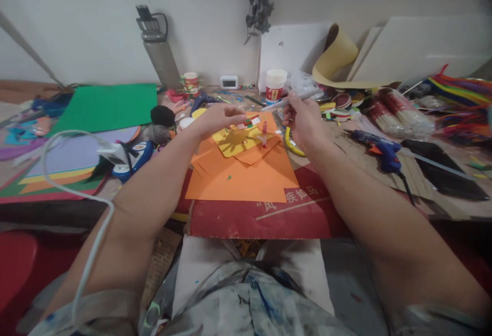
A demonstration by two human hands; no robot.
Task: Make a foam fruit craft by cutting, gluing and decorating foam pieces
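Observation:
My left hand (225, 119) pinches a small red, white and green paper piece (249, 122) above the yellow paper (240, 142). Beyond the sheets, my right hand (302, 118) is closed round a slim, pale, pen-like tool (277, 104), whose tip points left towards that piece. What kind of tool it is I cannot make out. Under both hands lie orange sheets (246, 179), with a tiny green scrap (229, 177) on top. A small pink-and-white piece (264, 137) is between the hands, at the right side of the yellow paper.
A red board (230, 220) lies under the sheets. To the right rests a blue glue gun (384, 154) with its cord. Stacked paper cups (275, 83), a small clock (229, 82) and a grey bottle (161, 59) stand behind. A white cable (109, 213) crosses my left arm.

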